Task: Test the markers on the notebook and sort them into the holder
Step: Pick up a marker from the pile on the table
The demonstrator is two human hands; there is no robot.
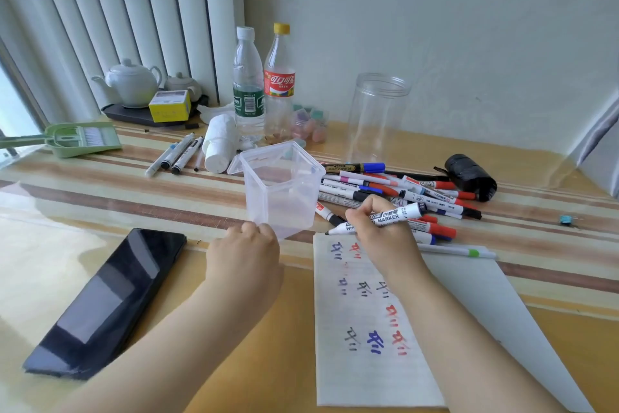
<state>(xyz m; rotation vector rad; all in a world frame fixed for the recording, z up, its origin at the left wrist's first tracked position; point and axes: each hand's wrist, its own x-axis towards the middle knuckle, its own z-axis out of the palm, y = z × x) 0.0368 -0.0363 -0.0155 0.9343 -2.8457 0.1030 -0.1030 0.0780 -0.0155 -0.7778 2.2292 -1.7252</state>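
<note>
Right hand (378, 232): grips a black whiteboard marker (385, 216), tip at the notebook's (365, 345) far edge.
Left hand (249, 253): fingers curled, touching the clear holder's (281, 185) near base.
Marker pile (402, 191): right of holder.

bright daylight from left | glare on table (83, 245) | wide-angle bending at edges | slightly soft

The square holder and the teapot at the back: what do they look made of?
Square holder: apparently thin frosted translucent plastic; the table's stripes show through its walls. Teapot: likely glazed white ceramic, smooth with soft highlights, though it is too distant to be sure.
</note>
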